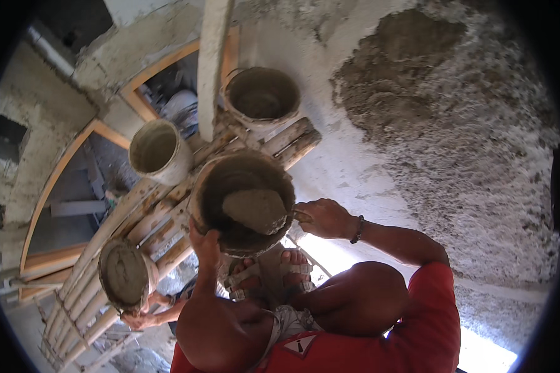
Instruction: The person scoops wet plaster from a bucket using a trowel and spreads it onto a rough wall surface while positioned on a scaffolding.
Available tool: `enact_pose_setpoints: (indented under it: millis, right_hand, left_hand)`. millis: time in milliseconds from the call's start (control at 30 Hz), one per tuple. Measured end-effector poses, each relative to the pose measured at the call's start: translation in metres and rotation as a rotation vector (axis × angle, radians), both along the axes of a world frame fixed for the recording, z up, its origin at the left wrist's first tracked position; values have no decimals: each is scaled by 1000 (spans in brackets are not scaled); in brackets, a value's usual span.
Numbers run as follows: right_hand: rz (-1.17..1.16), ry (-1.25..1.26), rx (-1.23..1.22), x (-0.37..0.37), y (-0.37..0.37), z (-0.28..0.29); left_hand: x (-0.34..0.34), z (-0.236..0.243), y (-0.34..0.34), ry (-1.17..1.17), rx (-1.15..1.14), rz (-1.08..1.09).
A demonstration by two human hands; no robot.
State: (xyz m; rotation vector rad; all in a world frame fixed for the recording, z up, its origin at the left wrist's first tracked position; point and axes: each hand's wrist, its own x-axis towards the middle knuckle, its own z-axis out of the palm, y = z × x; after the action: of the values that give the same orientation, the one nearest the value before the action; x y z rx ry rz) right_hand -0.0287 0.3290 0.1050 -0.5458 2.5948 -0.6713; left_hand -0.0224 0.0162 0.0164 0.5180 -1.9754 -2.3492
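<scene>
A wide mud-caked bucket point(200, 193) stands in front of my feet. My left hand point(206, 247) grips its near left rim. My right hand point(327, 219) is closed around the handle of a trowel point(301, 216) at the bucket's right side. A heap of wet grey-brown mortar point(255, 210) sits on the trowel, inside the bucket's mouth, and hides most of the blade. At the lower left, another person's hands point(144, 316) hold a smaller bucket point(150, 273) filled with wet grey mix, beside the platform.
I squat on a platform of round poles point(144, 219). An empty pale bucket point(179, 158) and a dark bucket point(262, 118) stand beyond, near an upright post point(213, 68). To the right rises a wall, partly coated with rough mortar point(410, 93). Wooden-framed openings point(56, 171) lie left.
</scene>
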Motion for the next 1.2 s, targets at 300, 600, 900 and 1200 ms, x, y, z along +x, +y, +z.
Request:
enact_pose_setpoints:
  millis: [300, 600, 900, 1200]
  right_hand:
    - [-185, -83, -93, -10, 62, 186]
    - [-864, 128, 50, -14, 247, 248]
    - [-681, 509, 139, -15, 215, 256]
    - [-669, 351, 360, -60, 224, 92]
  left_hand:
    - [-11, -16, -9, -96, 245, -58]
    - [-11, -23, -17, -99, 246, -89]
    - [-18, -12, -20, -115, 237, -42]
    - [-20, -24, -21, -107, 186, -21]
